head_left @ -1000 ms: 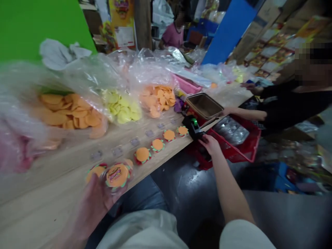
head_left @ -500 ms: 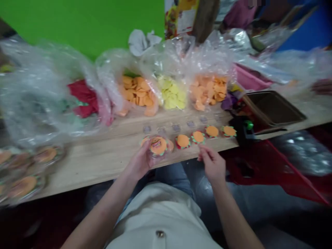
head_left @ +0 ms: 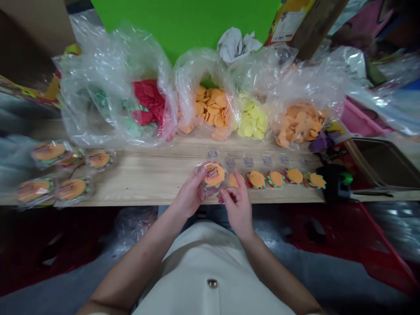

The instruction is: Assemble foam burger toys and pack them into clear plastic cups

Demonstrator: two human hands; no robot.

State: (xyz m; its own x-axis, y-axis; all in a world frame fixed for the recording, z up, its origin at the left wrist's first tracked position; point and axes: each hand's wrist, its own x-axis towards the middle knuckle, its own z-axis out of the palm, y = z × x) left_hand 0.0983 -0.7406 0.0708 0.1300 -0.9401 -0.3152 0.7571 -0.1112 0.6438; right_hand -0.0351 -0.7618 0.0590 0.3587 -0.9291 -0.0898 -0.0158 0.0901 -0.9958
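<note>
My left hand (head_left: 192, 192) is closed on a clear plastic pack with a toy burger (head_left: 215, 174) in it, its printed orange top facing up. Close by on the right, my right hand (head_left: 239, 208) has its thumb and fingertips together at the pack's lower right edge. Its index finger stands raised over an orange-topped toy burger (head_left: 233, 180), which it partly hides. A row of several unprinted toy burgers (head_left: 256, 179) in clear packs runs to the right along the table's front edge. Open clear flaps with small grey tabs (head_left: 248, 161) lie behind them.
Clear bags along the back hold red pieces (head_left: 149, 103), orange discs (head_left: 213, 105), yellow pieces (head_left: 252, 121) and more orange discs (head_left: 300, 124). Several packed burgers (head_left: 72, 189) lie at the left. A black device (head_left: 334, 183) and a dark tray (head_left: 387, 164) stand at the right.
The view has swung left, so the table things appear farther right. My right hand has moved from the row of burgers to the pack in my left hand.
</note>
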